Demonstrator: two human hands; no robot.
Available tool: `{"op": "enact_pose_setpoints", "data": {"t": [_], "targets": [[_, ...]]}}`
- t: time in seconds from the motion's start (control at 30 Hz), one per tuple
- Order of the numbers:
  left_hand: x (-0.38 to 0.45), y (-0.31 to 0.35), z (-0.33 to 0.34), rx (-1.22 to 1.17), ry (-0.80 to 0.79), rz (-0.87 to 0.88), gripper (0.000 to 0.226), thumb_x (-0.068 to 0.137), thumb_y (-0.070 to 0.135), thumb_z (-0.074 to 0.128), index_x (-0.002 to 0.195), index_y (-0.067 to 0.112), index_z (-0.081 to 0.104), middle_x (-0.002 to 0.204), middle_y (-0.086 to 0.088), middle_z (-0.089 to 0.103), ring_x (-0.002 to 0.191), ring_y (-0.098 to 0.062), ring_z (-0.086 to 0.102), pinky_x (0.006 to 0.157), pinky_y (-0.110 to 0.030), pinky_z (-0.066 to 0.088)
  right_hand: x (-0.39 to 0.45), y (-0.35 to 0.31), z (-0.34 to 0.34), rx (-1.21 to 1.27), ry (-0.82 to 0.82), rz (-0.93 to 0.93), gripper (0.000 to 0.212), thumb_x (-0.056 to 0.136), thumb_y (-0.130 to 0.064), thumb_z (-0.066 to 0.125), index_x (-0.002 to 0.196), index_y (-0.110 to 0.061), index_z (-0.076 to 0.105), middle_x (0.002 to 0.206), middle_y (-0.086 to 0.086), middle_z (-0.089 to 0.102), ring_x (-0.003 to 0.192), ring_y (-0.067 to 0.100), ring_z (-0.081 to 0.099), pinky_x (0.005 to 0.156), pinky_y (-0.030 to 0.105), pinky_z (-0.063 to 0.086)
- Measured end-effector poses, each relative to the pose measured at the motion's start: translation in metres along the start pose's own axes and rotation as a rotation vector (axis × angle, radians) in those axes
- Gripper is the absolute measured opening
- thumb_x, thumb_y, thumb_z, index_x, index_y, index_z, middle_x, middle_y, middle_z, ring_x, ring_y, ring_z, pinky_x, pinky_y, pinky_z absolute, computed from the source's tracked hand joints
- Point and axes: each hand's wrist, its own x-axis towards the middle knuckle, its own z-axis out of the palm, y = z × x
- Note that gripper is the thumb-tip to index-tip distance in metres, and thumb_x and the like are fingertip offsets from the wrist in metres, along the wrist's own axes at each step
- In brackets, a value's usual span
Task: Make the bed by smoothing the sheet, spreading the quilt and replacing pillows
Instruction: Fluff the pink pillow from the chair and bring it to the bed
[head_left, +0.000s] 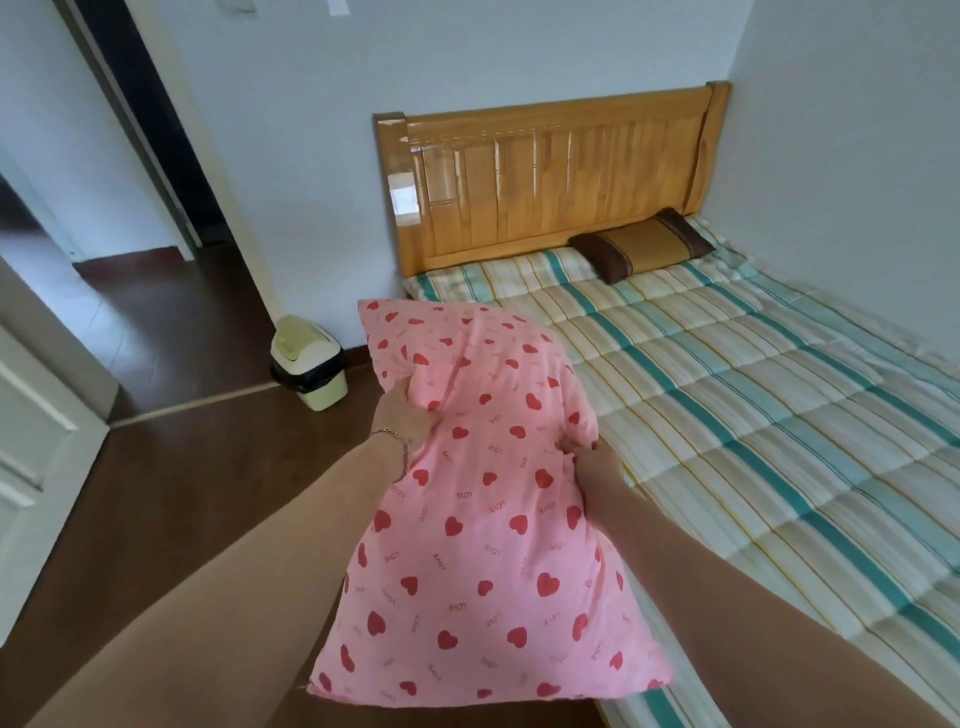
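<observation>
The striped quilt lies flat and open across the bed, with bare room at the head end left of the brown pillow, which sits against the wooden headboard. The wall closes off the bed's far side. A lidded bin stands on the floor by the bed's near corner.
</observation>
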Motion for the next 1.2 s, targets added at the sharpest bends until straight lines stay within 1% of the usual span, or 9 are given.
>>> {"op": "enact_pose_setpoints", "data": {"t": [0.1, 0.23, 0.4, 0.5, 0.67, 0.8, 0.9, 1.03, 1.2], "targets": [[0.050, 0.004, -0.009, 0.010, -0.021, 0.001, 0.071, 0.088, 0.008, 0.064, 0.149, 0.011, 0.029, 0.144, -0.012, 0.044, 0.130, -0.030, 0.044, 0.107, -0.035, 0.035, 0.032, -0.017, 0.030, -0.004, 0.019, 0.020, 0.021, 0.097, -0.022, 0.058, 0.113, -0.009, 0.060, 0.088, 0.003, 0.064, 0.078, 0.021, 0.061, 0.075, 0.037, 0.050], [0.111, 0.006, -0.015, 0.022, -0.027, -0.033, 0.070, 0.088, 0.008, 0.063, 0.149, 0.012, 0.028, 0.145, -0.012, 0.042, 0.131, -0.029, 0.043, 0.107, -0.035, 0.035, 0.083, -0.039, 0.066, -0.051, 0.005, 0.029, 0.029, 0.097, -0.020, 0.058, 0.119, -0.002, 0.059, 0.088, 0.004, 0.063, 0.078, 0.021, 0.061, 0.077, 0.039, 0.051], [0.200, 0.012, -0.031, -0.024, 0.036, -0.095, 0.073, 0.088, 0.008, 0.063, 0.151, 0.015, 0.026, 0.144, -0.011, 0.042, 0.130, -0.030, 0.043, 0.107, -0.038, 0.036, 0.161, -0.081, 0.128, -0.100, -0.063, 0.041, 0.039, 0.093, -0.021, 0.062, 0.127, -0.001, 0.056, 0.100, 0.008, 0.065, 0.095, 0.029, 0.063, 0.093, 0.046, 0.053], [0.249, 0.020, -0.043, -0.061, 0.097, -0.120, 0.074, 0.086, 0.007, 0.064, 0.150, 0.015, 0.029, 0.143, -0.012, 0.044, 0.128, -0.031, 0.044, 0.109, -0.040, 0.035, 0.199, -0.110, 0.162, -0.113, -0.107, 0.035, 0.041, 0.094, -0.019, 0.060, 0.131, -0.001, 0.053, 0.102, 0.007, 0.063, 0.102, 0.030, 0.062, 0.095, 0.046, 0.052], [0.323, 0.035, -0.061, -0.078, 0.159, -0.147, 0.071, 0.088, 0.006, 0.063, 0.150, 0.015, 0.029, 0.138, -0.012, 0.049, 0.122, -0.031, 0.049, 0.104, -0.039, 0.038, 0.258, -0.156, 0.214, -0.159, -0.125, 0.009, 0.043, 0.096, -0.020, 0.057, 0.134, 0.000, 0.050, 0.124, 0.015, 0.061, 0.115, 0.034, 0.059, 0.099, 0.045, 0.049], [0.376, 0.040, -0.069, -0.100, 0.167, -0.157, 0.070, 0.086, 0.008, 0.064, 0.149, 0.017, 0.033, 0.139, -0.012, 0.050, 0.124, -0.032, 0.049, 0.108, -0.044, 0.038, 0.295, -0.177, 0.244, -0.180, -0.114, 0.002, 0.043, 0.097, -0.023, 0.058, 0.133, 0.000, 0.050, 0.125, 0.014, 0.061, 0.115, 0.034, 0.058, 0.094, 0.042, 0.048], [0.418, 0.047, -0.075, -0.088, 0.146, -0.142, 0.061, 0.087, 0.003, 0.061, 0.144, 0.012, 0.040, 0.131, -0.011, 0.055, 0.118, -0.030, 0.051, 0.104, -0.040, 0.041, 0.324, -0.190, 0.268, -0.179, -0.081, 0.001, 0.045, 0.095, -0.023, 0.061, 0.132, 0.001, 0.052, 0.121, 0.014, 0.062, 0.110, 0.033, 0.060, 0.093, 0.042, 0.051], [0.483, 0.055, -0.091, -0.040, 0.077, -0.072, 0.053, 0.086, 0.004, 0.061, 0.137, 0.009, 0.046, 0.126, -0.012, 0.058, 0.114, -0.029, 0.054, 0.102, -0.039, 0.043, 0.362, -0.211, 0.308, -0.120, -0.038, 0.002, 0.043, 0.095, -0.020, 0.062, 0.130, 0.002, 0.052, 0.098, 0.007, 0.063, 0.099, 0.030, 0.061, 0.088, 0.040, 0.051], [0.574, 0.080, -0.125, 0.092, -0.021, 0.032, 0.066, 0.088, 0.010, 0.063, 0.148, 0.012, 0.034, 0.140, -0.010, 0.049, 0.128, -0.030, 0.046, 0.108, -0.037, 0.035, 0.400, -0.245, 0.363, -0.042, 0.025, 0.027, 0.042, 0.095, -0.025, 0.062, 0.128, -0.001, 0.055, 0.095, 0.005, 0.063, 0.097, 0.030, 0.062, 0.092, 0.044, 0.052]]}}
